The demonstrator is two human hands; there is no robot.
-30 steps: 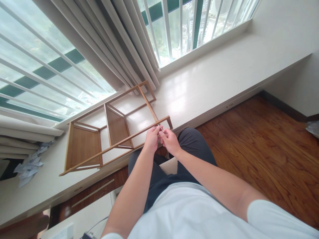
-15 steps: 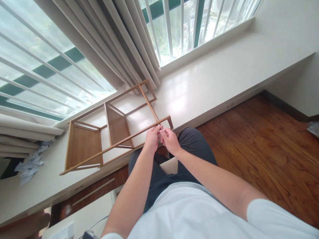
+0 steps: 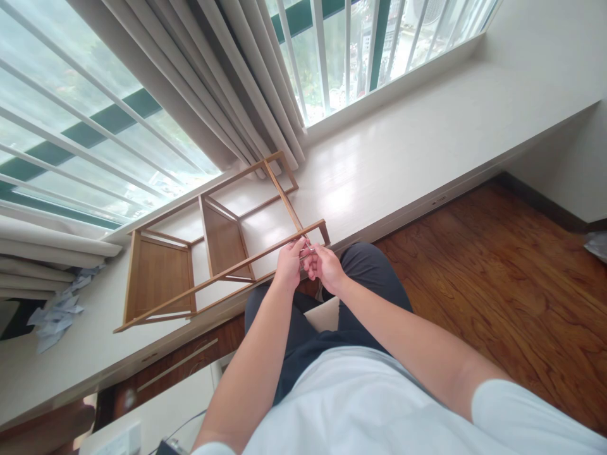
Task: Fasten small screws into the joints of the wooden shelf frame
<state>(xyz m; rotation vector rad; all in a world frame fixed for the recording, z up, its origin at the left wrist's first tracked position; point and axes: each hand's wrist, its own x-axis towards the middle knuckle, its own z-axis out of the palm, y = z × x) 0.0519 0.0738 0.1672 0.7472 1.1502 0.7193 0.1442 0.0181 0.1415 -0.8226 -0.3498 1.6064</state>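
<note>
A wooden shelf frame lies on its side on the white window ledge, its slim rails and panels exposed. Close to its right end, by the corner of the front rail, my two hands meet. My left hand is closed, thumb and fingers pinched near the rail. Beside it my right hand is closed too, with its lower fingers curled. Between the fingertips shows a thin metal rod, small and shiny; its exact kind is too small to tell. Fingers partly hide the rail joint behind.
The white window ledge runs along barred windows, with a grey curtain hanging down to the frame. Crumpled paper lies at the left. A white table stands lower left, and wooden floor spreads on the right.
My right hand has shifted slightly and turned, its lower fingers loosening a little, and more of the metal rod shows. My left hand and the shelf frame stay nearly still.
</note>
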